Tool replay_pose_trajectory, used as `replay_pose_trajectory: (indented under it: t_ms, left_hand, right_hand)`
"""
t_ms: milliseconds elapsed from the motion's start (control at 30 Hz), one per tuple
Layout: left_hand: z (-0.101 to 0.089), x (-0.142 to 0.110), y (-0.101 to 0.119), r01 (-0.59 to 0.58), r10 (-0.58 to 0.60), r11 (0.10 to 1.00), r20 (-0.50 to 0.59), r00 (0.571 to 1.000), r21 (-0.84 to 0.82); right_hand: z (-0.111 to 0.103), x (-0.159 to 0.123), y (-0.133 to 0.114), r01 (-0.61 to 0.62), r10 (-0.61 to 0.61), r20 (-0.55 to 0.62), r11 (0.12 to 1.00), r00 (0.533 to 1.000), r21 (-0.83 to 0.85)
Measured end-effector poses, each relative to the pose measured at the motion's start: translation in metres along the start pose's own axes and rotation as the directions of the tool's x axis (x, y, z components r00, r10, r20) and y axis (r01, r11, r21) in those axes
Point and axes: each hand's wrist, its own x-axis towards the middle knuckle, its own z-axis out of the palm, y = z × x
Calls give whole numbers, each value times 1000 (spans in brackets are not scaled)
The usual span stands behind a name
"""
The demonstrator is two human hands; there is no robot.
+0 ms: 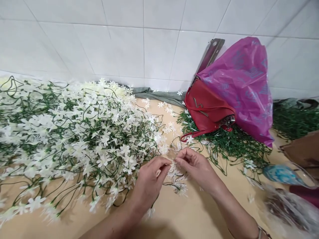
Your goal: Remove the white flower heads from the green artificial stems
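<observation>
My left hand (151, 179) is closed in a pinch, thumb and forefinger at a small white artificial flower (172, 167). Just right of it, my right hand (195, 166) pinches at the same spot; the fingertips nearly meet, and the exact grip is too small to make out. A green stem shows below my left hand. Under and around the fingers lie loose white flower pieces (179, 187) on the tan tabletop (179, 219). A large heap of white artificial flowers with green stems (82, 132) spreads to the left of my left hand.
Beyond my right hand, a red handbag (209, 104) and a purple plastic bag (244, 79) rest on green stems (229, 144). A metal bar (211, 56) leans against the tiled wall (119, 49). At right lie a blue patterned item (282, 174) and a clear plastic bag (291, 209).
</observation>
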Motion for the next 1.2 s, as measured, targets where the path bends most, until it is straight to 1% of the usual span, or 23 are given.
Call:
replay_pose_trajectory:
  t_ms: [33,67,133,167,200,233,267,300,367,433,467,533,567,633,733,833,933,1000,1100,1200]
  left_hand:
    - [0,0,-2,70,-71,996,-10,997,-60]
    - [0,1,-4,143,-145,981,-6,989,-133]
    - [2,1,-8,263,-262,926,40,964,-271]
    - [3,2,-9,301,-297,898,63,953,-321]
    - [4,1,-11,325,-320,876,76,945,-357]
    - [5,1,-12,342,-338,857,82,938,-386]
    - [5,1,-13,360,-358,838,84,930,-411]
    - [6,1,-13,378,-381,816,85,921,-437]
    - [7,1,-13,408,-428,770,77,900,-491]
    - [8,3,-12,411,-463,725,51,885,-553]
    - [9,4,-11,404,-476,706,32,879,-582]
    - [10,7,-8,388,-497,676,1,868,-627]
    - [11,8,-7,383,-506,666,-10,863,-641]
    - [12,9,-5,373,-509,655,-18,861,-657]
    - [13,8,-4,349,-477,654,-8,879,-671]
    - [13,5,-4,336,-444,699,-14,896,-632]
    - [13,2,-6,332,-412,759,-19,911,-560]
    - [14,0,-7,318,-386,777,-11,923,-543]
    - [14,-1,-7,312,-362,777,18,932,-547]
    - [14,-1,-7,324,-364,763,42,930,-559]
  right_hand:
    - [0,7,0,47,-53,-49,992,997,-118]
    - [1,15,-1,91,-116,-82,961,990,-262]
    - [6,28,-2,125,-194,-74,835,978,-536]
    - [9,32,-2,132,-216,-57,763,975,-633]
    - [12,36,-2,136,-230,-41,702,972,-699]
    - [13,38,-1,141,-244,-33,660,969,-738]
    - [12,38,0,146,-261,-35,640,965,-754]
    - [10,37,1,152,-280,-46,642,959,-751]
    - [2,31,0,170,-320,-92,699,943,-694]
    - [-7,20,-5,202,-341,-144,793,929,-575]
    - [-9,14,-8,206,-331,-177,843,927,-497]
    - [-7,-1,-16,184,-264,-229,930,937,-318]
    - [-3,-8,-19,146,-198,-242,965,950,-218]
    - [11,-19,-23,74,-78,-236,997,969,-30]
    - [32,-26,-23,15,19,-228,989,974,148]
    - [43,-21,-18,-31,96,-256,969,962,245]
    - [43,-14,-12,-115,195,-215,935,957,336]
    - [41,-12,-9,-159,244,-186,910,952,382]
    - [38,-12,-9,-180,278,-166,878,946,444]
    - [36,-12,-11,-175,273,-149,865,950,470]
